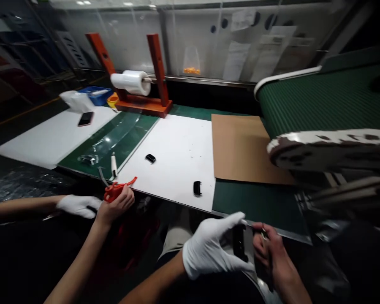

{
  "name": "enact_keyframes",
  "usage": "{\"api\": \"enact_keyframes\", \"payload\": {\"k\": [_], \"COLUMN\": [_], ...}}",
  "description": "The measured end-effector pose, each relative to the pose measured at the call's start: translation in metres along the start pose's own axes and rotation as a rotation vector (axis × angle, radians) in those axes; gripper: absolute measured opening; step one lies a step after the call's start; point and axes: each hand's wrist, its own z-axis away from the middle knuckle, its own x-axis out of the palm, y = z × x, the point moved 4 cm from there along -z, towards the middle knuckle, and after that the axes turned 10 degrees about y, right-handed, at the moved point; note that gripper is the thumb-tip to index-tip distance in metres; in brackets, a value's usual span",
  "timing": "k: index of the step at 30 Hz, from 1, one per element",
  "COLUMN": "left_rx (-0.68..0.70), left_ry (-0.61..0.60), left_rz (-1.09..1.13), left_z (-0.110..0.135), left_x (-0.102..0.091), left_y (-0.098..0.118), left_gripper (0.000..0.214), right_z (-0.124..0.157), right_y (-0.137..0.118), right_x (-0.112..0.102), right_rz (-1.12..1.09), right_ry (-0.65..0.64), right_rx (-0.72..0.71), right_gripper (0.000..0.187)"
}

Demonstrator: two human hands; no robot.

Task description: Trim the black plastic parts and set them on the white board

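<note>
In a white glove, my left hand (213, 247) grips a small black plastic part (240, 242) between thumb and fingers, just in front of the table's near edge. Close on its right, my bare right hand (272, 253) is closed round a slim, dark, tool-like object (265, 238), too blurred to name. Two similar black parts lie on the white sheet (177, 139): one black part (197, 188) near its front right corner, another black part (150, 158) farther left.
At left, a co-worker's bare hand (117, 202) holds orange-handled scissors (113, 191), beside their gloved hand (79, 205). A film roll (131, 82) sits on an orange stand (142, 105). Cardboard (240, 147) lies right, below a green conveyor (329, 101). A white-handled cutter (113, 164) and phone (85, 119) lie left.
</note>
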Motion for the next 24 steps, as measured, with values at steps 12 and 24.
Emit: {"api": "enact_keyframes", "payload": {"k": [12, 24], "left_rx": [0.084, 0.078], "left_ry": [0.005, -0.084], "left_rz": [-0.168, -0.182], "left_z": [0.001, 0.002], "left_x": [0.001, 0.006], "left_y": [0.024, 0.037], "left_gripper": [0.091, 0.094], "right_z": [0.010, 0.015], "right_y": [-0.069, -0.085], "right_x": [-0.020, -0.015], "right_rz": [0.440, 0.828], "right_ry": [-0.224, -0.224], "right_rx": [-0.321, -0.578], "right_gripper": [0.053, 0.054]}}
